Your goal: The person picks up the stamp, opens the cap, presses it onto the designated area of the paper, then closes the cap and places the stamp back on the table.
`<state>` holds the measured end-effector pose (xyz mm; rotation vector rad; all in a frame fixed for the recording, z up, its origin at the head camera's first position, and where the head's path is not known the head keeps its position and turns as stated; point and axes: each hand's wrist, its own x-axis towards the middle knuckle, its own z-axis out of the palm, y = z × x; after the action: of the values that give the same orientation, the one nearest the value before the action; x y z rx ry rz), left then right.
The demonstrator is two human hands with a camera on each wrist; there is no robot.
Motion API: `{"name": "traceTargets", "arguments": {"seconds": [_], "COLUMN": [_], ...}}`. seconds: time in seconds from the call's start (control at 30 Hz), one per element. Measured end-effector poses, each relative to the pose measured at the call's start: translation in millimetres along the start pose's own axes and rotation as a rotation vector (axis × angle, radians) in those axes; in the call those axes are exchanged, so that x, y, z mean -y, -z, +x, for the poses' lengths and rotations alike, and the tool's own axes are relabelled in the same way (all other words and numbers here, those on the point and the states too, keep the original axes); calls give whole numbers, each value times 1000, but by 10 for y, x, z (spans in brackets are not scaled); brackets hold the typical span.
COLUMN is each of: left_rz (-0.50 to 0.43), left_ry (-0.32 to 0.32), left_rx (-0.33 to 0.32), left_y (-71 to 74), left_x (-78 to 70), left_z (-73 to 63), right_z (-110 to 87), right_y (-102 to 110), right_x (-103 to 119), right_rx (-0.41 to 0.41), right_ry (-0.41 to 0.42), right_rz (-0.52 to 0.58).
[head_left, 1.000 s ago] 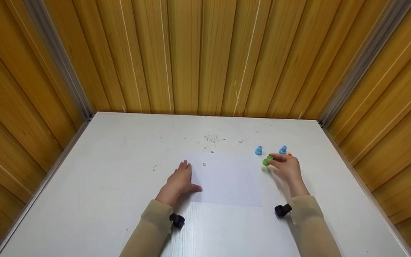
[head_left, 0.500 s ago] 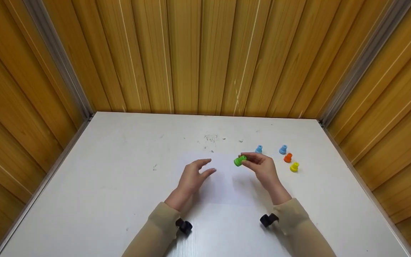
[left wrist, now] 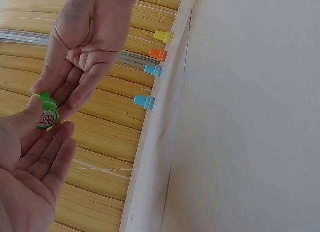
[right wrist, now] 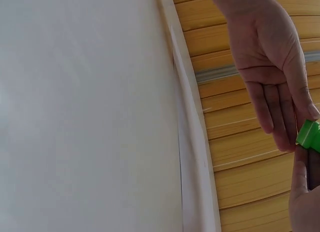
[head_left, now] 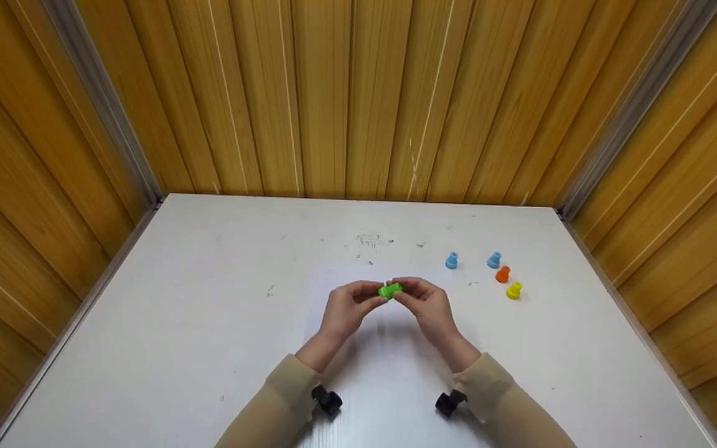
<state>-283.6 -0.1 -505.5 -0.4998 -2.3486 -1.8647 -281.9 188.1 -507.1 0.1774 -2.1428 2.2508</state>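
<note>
Above a white paper sheet, both hands meet at a small green toy stamp. My left hand pinches its wide end between thumb and fingers. From the other side, my right hand pinches the narrower end. The left wrist view shows the round face of the stamp, which has a line drawing on it. Only part of the green stamp appears at the edge of the right wrist view, between the fingertips of both hands.
To the right on the white table stand more stamps: a blue stamp, another blue stamp, an orange stamp and a yellow stamp. Wood-patterned walls enclose the table's back and sides.
My right hand has carried the green stamp leftward from beside the other stamps to over the paper. My left hand has lifted off the paper's left edge and taken hold of the stamp.
</note>
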Motion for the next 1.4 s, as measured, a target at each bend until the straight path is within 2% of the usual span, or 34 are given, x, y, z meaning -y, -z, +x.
{"name": "traceTargets", "arguments": {"seconds": [0.17,0.3,0.43,0.57,0.7,0.87,0.97,1.13,1.4], "left_rz": [16,-3,-49,-120,-146,-53,-2,39,44], "left_ry": [13,35,70,107,152,231,270,281,297], "left_rx": [-24,-21,-26,-78,-152,-215,-222,-210,-202], "left_y": [31,68,142,266,402,526,564,580,583], "left_x": [19,28,32,58,129,249,297,335,327], "left_z": [9,28,67,126,176,200,200,189,196], "right_z": [29,81,164,298,455,628,708,799,872], "right_y": [-23,-31,-30,-26,-38,-69,-96,-142,-177], "right_x": [-39,-49,-12,41,67,31,-10,-75,-163], "right_rx": [1,3,-8,-51,-106,-116,-102,-68,9], "right_ry": [-30,-69,-84,-54,-11,16,5,-60,-146], "right_rz": [-1,46,111,97,-36,-260,-385,-558,-672]}}
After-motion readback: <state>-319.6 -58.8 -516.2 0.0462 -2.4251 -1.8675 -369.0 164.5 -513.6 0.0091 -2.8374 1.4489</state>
